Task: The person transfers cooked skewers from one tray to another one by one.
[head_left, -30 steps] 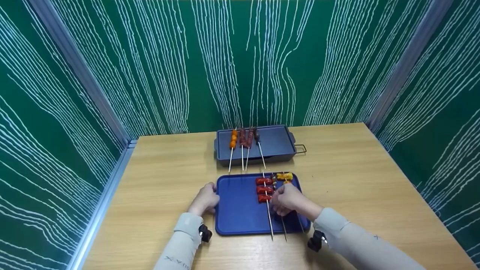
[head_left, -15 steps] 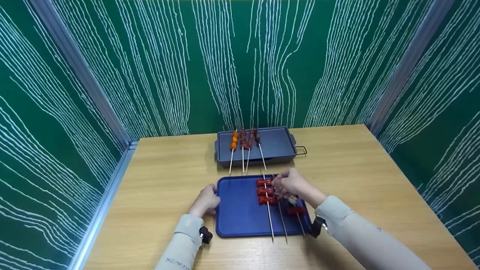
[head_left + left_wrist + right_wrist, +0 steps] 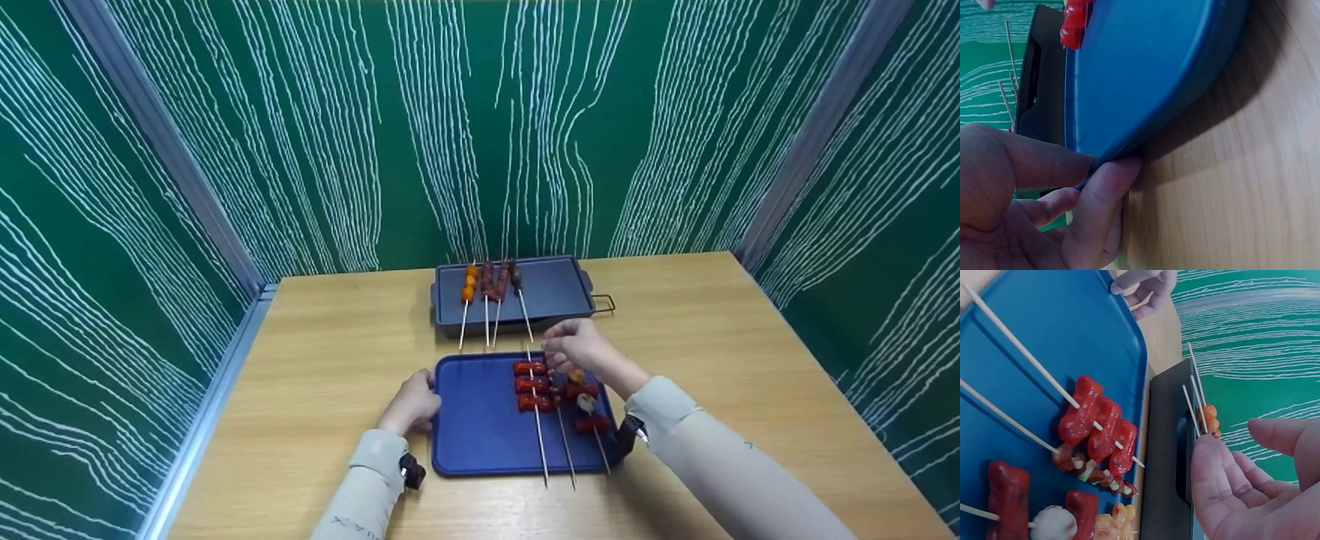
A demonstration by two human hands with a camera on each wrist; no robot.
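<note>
My left hand [image 3: 409,405] pinches the left rim of a blue tray [image 3: 480,424] between thumb and fingers, as the left wrist view shows. Three skewers lie on the tray's right side. One carries glossy red sausage-like pieces [image 3: 1081,410]. Beside it is a skewer of brown meat and green pieces [image 3: 1095,473]. The outermost has red pieces, a white round piece [image 3: 1054,524] and a yellow piece. Over the tray's far right rim hovers my right hand [image 3: 585,351], covering the skewers' far ends in the head view. Its thumb and fingers are apart in the right wrist view, holding nothing.
Behind the tray stands a dark rectangular grill pan [image 3: 555,289] with a wire handle [image 3: 603,302] at right. Across it lie an orange-ball skewer [image 3: 469,285], two dark red meat skewers [image 3: 502,281] and a dark brown one [image 3: 516,276], their sticks overhanging the front. A patterned green wall rises behind.
My right hand has moved from the middle of the right-side skewers away to the tray's far rim, uncovering most of the outermost skewer. My left hand stays at the tray's left rim.
</note>
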